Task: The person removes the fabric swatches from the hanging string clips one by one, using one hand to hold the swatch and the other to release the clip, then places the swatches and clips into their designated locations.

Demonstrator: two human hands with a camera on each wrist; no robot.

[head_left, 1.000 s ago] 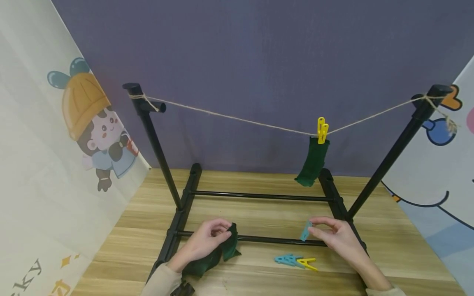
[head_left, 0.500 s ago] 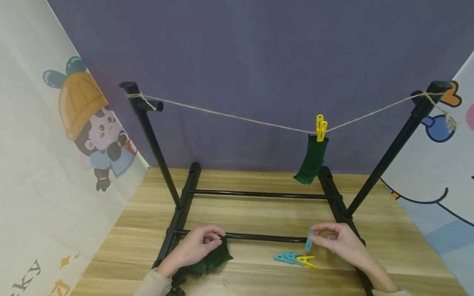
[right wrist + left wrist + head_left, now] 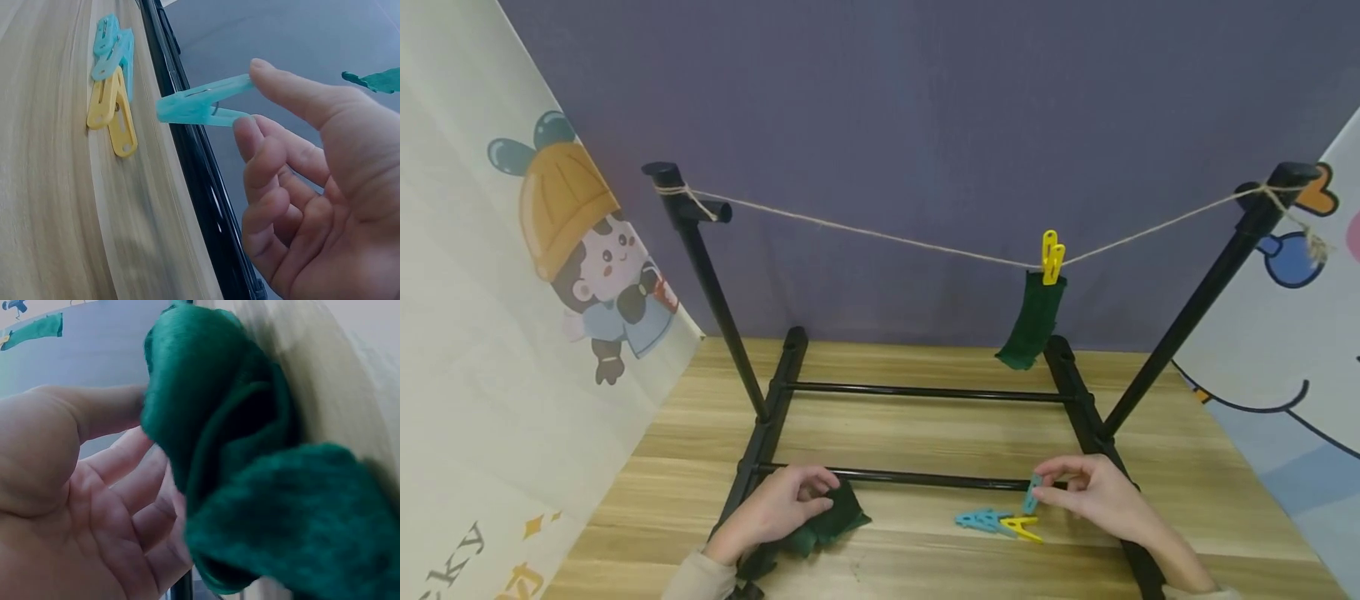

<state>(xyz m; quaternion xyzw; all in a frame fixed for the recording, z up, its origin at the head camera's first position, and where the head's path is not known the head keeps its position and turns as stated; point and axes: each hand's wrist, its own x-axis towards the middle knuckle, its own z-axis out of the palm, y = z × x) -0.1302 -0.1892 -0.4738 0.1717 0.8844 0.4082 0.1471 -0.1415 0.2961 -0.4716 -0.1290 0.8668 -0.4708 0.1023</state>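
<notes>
My left hand (image 3: 786, 500) holds a dark green cloth (image 3: 838, 517) by its upper part, low over the wooden table. In the left wrist view the folded cloth (image 3: 206, 400) hides the thumb tip and fingertips. A blue clothespin (image 3: 203, 103) is pinched by its handles between the thumb and index finger of my right hand (image 3: 1093, 492); its jaws look shut. Two blue clothespins (image 3: 981, 521) and a yellow clothespin (image 3: 1021, 528) lie together on the table, left of that hand. Another green cloth strip (image 3: 1033, 321) hangs from the string (image 3: 887, 242) under a yellow clothespin (image 3: 1052, 258).
A black pipe frame (image 3: 722, 317) stands on the table (image 3: 910, 550), with the string tied between its two uprights. Its lower crossbar (image 3: 925, 478) runs just beyond both hands. A dark panel (image 3: 880, 125) rises behind, with printed sheets (image 3: 460, 317) at the sides.
My left hand has moved left and down, lowering the green cloth toward the table. My right hand has lowered slightly, still pinching the blue clothespin. The clothespins on the table stay put.
</notes>
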